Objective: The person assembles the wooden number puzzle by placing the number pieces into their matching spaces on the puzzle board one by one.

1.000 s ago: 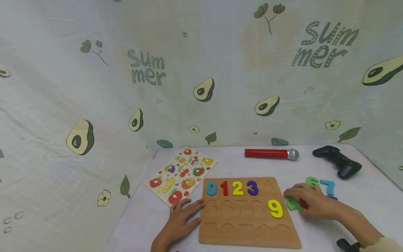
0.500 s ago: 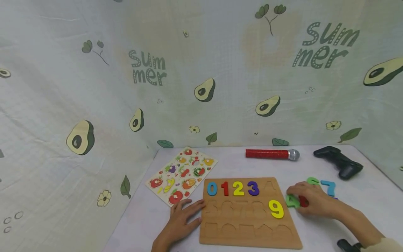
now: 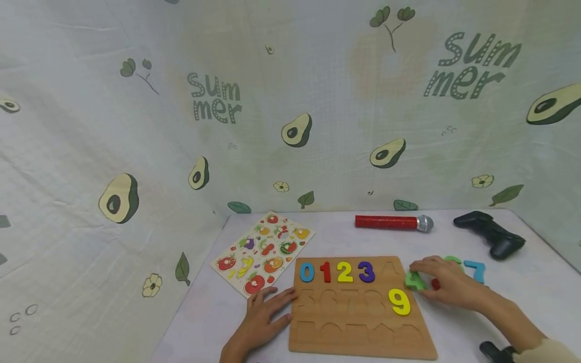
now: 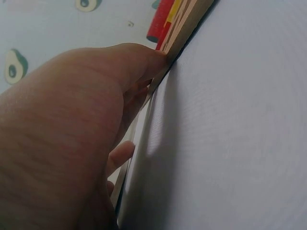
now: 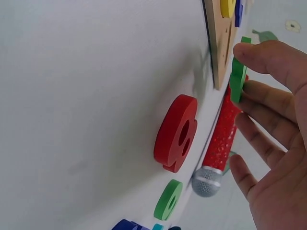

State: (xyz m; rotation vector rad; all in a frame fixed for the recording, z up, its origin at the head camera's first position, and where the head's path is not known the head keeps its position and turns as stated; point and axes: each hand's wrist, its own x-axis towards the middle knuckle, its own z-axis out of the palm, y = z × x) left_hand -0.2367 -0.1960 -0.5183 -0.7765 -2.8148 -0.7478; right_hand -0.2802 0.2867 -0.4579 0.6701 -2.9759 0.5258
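Note:
My right hand (image 3: 447, 283) pinches a green number 4 (image 3: 414, 280) between thumb and fingers at the right edge of the wooden number board (image 3: 358, 340). In the right wrist view the green 4 (image 5: 238, 72) is held off the table, seen edge-on. On the board's top row sit a blue 0 (image 3: 306, 272), red 1, yellow 2 and purple 3; a yellow 9 (image 3: 399, 302) lies at the right of the middle row. My left hand (image 3: 262, 320) rests against the board's left edge with fingers extended, its thumb at the board's side in the left wrist view.
Beside my right hand lie a red 8 (image 5: 176, 136), a green rounded number (image 5: 169, 199), a blue 7 (image 3: 475, 271) and a dark blue piece (image 5: 128, 225). A red microphone (image 3: 386, 222), black game controller (image 3: 490, 234) and fruit-picture board (image 3: 263, 252) lie farther back.
My right hand has taken hold of the green 4, lifted it and shifted it left to the board's edge. The left hand has stayed in place.

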